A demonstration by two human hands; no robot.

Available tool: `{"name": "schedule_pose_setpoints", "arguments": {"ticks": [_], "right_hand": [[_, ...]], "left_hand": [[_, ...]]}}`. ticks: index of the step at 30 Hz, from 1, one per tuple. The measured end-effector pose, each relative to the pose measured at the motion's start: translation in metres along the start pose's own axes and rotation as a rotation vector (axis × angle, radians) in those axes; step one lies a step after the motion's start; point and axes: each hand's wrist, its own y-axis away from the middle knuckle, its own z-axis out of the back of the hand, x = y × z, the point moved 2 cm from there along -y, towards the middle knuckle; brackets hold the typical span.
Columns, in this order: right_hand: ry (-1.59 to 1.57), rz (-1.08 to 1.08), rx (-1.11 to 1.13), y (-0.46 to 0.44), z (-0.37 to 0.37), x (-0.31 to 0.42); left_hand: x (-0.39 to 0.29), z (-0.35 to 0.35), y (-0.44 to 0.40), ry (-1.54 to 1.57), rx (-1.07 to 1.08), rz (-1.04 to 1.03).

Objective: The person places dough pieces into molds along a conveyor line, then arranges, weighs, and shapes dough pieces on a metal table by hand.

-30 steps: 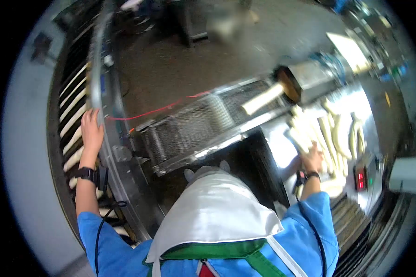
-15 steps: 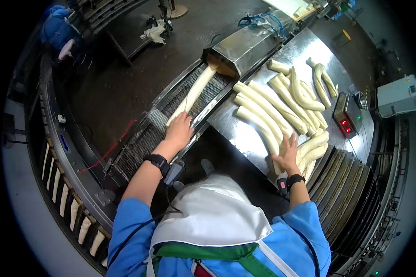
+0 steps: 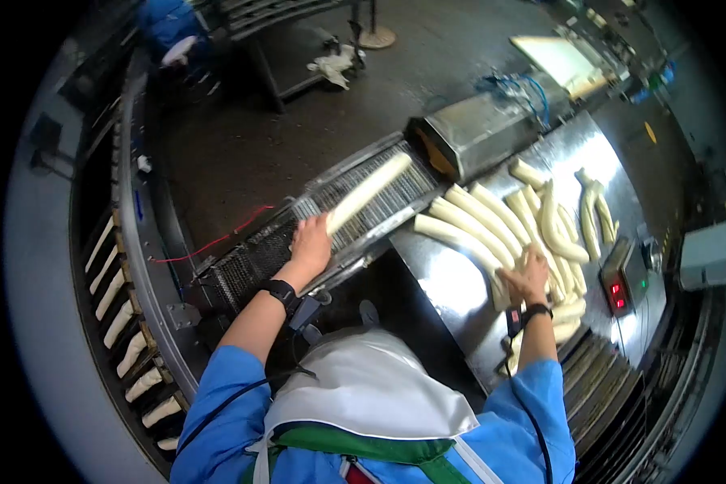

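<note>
A long pale dough log (image 3: 371,189) lies slanted along a mesh conveyor (image 3: 258,262). My left hand (image 3: 310,246) has its fingers round the near end of that log. On the steel table (image 3: 452,294) to the right, several similar dough logs (image 3: 492,218) lie side by side, some across others. My right hand (image 3: 527,276) rests on the near part of this group, fingers and thumb spread over the dough. The surface under its palm is hidden.
A metal housing (image 3: 492,121) stands over the conveyor's far end. A scale with red digits (image 3: 617,282) sits at the table's right side. Ridged trays (image 3: 601,379) are stacked near my right arm. A curved rail (image 3: 149,274) with dough pieces beside it runs along the left.
The dough log on the conveyor has come away from the housing's opening, its far end now showing. My left hand stays at its near end. My right hand remains over the table's dough; the view has shifted.
</note>
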Motion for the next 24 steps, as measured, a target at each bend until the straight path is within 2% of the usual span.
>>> {"name": "schedule_pose_setpoints", "arguments": {"ticks": [3, 4, 5, 7, 9, 10, 12, 14, 16, 18, 19, 20, 22, 24], "right_hand": [[0.093, -0.029, 0.039, 0.021, 0.017, 0.042], [0.043, -0.003, 0.073, 0.026, 0.009, 0.040], [0.154, -0.015, 0.026, 0.032, -0.009, 0.038], [0.213, 0.059, -0.065, 0.048, -0.043, 0.025], [0.260, 0.135, -0.027, 0.071, -0.060, 0.024], [0.250, 0.153, 0.019, 0.092, -0.038, 0.052], [0.282, 0.323, -0.064, 0.105, -0.047, 0.046], [0.327, 0.320, 0.076, 0.109, -0.042, 0.059], [0.322, 0.373, 0.022, 0.101, -0.044, 0.064], [0.320, 0.189, 0.238, 0.096, -0.039, 0.076], [0.259, 0.193, 0.206, 0.089, -0.049, 0.071], [0.279, 0.223, 0.220, 0.087, -0.046, 0.085], [0.225, 0.049, 0.248, 0.083, -0.045, 0.108], [0.264, 0.037, 0.201, 0.066, -0.070, 0.095]], "left_hand": [[0.014, -0.005, -0.013, 0.071, 0.062, 0.077], [0.019, -0.008, -0.015, 0.117, 0.066, 0.083], [0.023, -0.008, -0.015, 0.124, 0.081, 0.093], [0.034, -0.008, -0.013, 0.095, 0.090, 0.093], [0.042, -0.006, -0.006, 0.087, 0.068, 0.081], [0.047, -0.009, -0.004, 0.105, 0.054, 0.094], [0.058, -0.016, 0.001, 0.188, 0.069, 0.161], [0.063, -0.014, 0.005, 0.257, 0.132, 0.218], [0.073, -0.018, 0.008, 0.254, 0.047, 0.131], [0.081, -0.020, 0.005, 0.337, 0.091, 0.166], [0.085, -0.020, 0.005, 0.410, 0.145, 0.177], [0.091, -0.020, 0.006, 0.595, 0.248, 0.230], [0.105, -0.021, -0.002, 1.065, 0.487, 0.465], [0.107, 0.017, 0.013, 1.814, 0.236, 0.367]]}}
